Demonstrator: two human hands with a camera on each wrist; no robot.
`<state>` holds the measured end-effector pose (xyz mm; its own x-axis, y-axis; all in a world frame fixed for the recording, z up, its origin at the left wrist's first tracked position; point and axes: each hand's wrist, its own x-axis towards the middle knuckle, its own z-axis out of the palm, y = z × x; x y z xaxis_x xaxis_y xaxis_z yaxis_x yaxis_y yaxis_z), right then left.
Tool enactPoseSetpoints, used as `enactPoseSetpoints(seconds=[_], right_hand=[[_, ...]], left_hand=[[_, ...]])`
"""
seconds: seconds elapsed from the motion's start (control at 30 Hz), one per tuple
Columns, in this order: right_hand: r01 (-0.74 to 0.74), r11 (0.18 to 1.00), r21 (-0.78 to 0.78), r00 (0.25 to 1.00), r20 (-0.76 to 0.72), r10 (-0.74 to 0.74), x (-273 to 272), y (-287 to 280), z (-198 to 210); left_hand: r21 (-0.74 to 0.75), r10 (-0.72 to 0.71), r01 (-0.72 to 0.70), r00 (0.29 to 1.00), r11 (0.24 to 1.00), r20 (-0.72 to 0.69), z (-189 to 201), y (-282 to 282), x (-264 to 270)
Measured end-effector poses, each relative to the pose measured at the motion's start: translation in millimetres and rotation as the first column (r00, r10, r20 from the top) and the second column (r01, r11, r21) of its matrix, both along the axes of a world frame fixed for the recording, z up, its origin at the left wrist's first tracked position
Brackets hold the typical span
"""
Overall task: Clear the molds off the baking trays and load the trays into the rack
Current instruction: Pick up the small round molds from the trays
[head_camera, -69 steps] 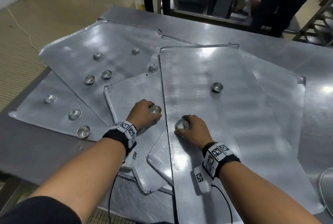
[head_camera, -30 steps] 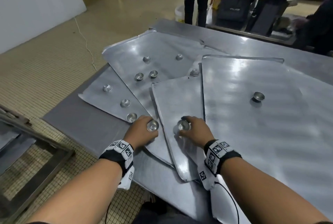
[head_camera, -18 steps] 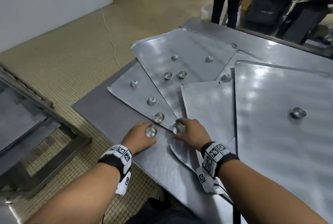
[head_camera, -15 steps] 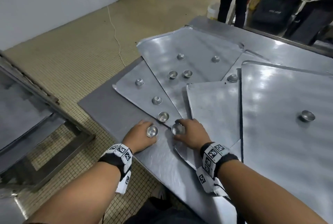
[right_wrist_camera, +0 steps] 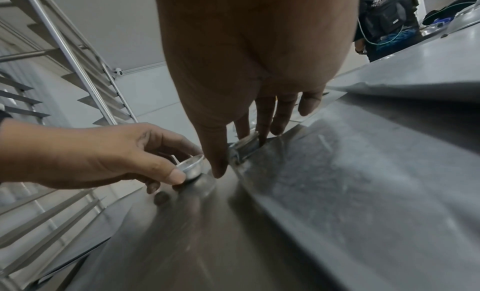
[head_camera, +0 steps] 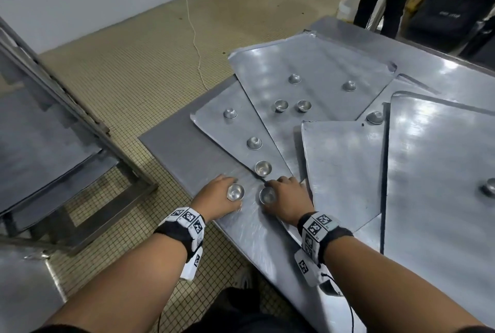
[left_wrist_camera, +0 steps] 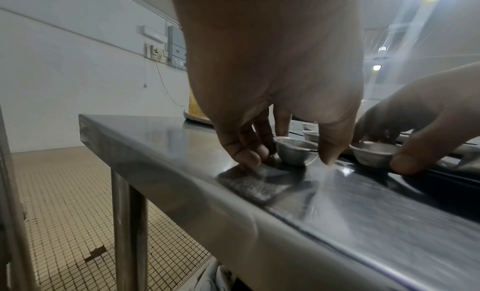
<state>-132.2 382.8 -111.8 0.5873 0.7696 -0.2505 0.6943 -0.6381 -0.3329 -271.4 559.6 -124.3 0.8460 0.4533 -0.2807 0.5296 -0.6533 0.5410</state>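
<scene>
Molds [head_camera: 261, 168] dot overlapping trays [head_camera: 342, 169] beyond both hands.

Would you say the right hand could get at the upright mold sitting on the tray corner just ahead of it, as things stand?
Probably not yet: the path to that upright mold looks free and near, but the right hand is occupied gripping another mold.

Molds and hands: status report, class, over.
Left hand and right hand each grip one mold on table. Eight molds remain on trays. Nothing blocking.
</scene>
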Motion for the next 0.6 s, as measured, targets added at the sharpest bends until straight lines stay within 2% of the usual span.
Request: enactPoseSetpoints(seconds=[0.23,0.47,0.6], right_hand=[[0.034,0.999,0.027,0.999,-0.033,-0.033,2,1,0],[0.202,0.970,0.136,0.978,-0.082,-0.193,30,10,9],[0.258,0.953,0.159,0.963,-0.119,-0.241,42,21,13]], left_hand=[[0.005,-0.020,0.019,0.998,1.000,0.066,9,9,7],[0.014,-0.038,0.037,0.990,0.999,0.139,27,40,47],[0.050,-0.092,0.087,0.987,0.995,0.129,28,55,75]])
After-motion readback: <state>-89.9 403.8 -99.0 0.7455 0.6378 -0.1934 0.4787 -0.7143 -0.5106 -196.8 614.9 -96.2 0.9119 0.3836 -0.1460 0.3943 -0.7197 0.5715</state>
